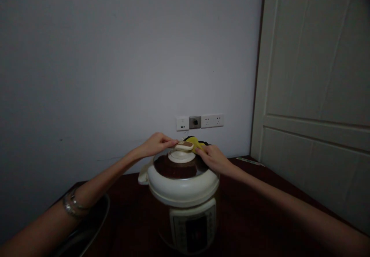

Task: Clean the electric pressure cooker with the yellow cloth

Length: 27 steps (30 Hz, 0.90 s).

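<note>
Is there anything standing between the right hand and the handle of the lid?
Yes, the yellow cloth: the right hand holds it beside the handle. The left hand touches the handle with nothing visible between.

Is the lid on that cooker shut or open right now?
Shut, it seems: the lid sits down on the cooker, with no gap showing along its front edge. I cannot tell whether it is locked.

No readable text, dim control panel [193, 227], printed marks too small
</note>
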Tool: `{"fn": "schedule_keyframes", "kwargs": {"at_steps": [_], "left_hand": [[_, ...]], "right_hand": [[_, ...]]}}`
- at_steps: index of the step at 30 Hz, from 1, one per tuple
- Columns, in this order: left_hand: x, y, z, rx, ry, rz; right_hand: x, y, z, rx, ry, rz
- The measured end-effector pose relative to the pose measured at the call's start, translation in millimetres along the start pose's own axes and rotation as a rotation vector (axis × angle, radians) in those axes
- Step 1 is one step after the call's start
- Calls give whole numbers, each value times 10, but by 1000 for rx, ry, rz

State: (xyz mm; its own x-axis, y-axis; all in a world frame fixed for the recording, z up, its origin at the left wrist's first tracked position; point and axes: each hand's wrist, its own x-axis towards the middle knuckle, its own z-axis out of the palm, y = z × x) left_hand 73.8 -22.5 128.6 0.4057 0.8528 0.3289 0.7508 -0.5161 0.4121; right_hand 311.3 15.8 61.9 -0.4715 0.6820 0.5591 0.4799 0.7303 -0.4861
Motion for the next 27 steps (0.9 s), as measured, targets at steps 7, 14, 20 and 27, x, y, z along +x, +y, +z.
{"fn": "schedule_keyframes", "kwargs": {"at_steps": [7,14,20,27], "left_hand": [[4,42,-4,-33,-3,-18],[43,19,-14,-80,-2,-11],[99,-24,-17,-288,-12,-119],[-6,212,-204,-615,210,-120]], "right_hand": [[-227,-176,76,-228,108,-76],[-603,-419,82,-162,80,-302],[-775,-618,10,-40,-29,-339],[-639,-779,-248,188,-23,-259]]}}
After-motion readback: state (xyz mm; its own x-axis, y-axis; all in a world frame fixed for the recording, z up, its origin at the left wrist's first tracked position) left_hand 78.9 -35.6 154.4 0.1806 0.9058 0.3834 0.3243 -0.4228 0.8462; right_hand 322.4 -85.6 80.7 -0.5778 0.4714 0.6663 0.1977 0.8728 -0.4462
